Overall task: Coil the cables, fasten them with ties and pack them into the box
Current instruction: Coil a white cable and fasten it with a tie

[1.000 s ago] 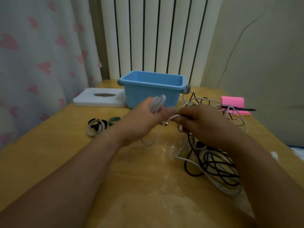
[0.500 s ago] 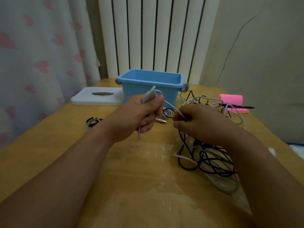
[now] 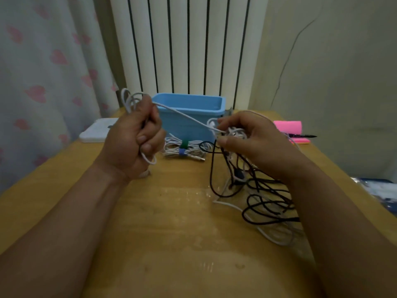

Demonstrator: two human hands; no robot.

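Thin white cable (image 3: 184, 116), partly coiled. Several of its loops stand above my left hand (image 3: 133, 143), whose fingers are curled tight round them, and one more loop hangs out below the fist. From the fist a single strand runs taut, down and to the right, across the front of the open light-blue plastic box (image 3: 184, 131) to my right hand (image 3: 253, 145). That hand pinches the strand between thumb and bent fingers, at the top of a tangled heap of black and white cables (image 3: 264, 201). The upper part of the heap is raised under the hand; the rest lies on the yellow wooden table (image 3: 171, 233), at my right forearm. Between my hands, just in front of the box, two finished bundles of white cable (image 3: 193, 150) lie side by side on the table, one bound with a green tie (image 3: 184, 144), the other with a blue tie (image 3: 182, 152). The box stands at the far edge of the table, before a white ribbed radiator (image 3: 182, 39). To its left lies a flat white rectangular slab (image 3: 92, 132), partly hidden by my left hand. To its right are a bright pink roll (image 3: 287, 126) and a black pen (image 3: 305, 136). A pale curtain printed with pink hearts (image 3: 43, 82) hangs at the left
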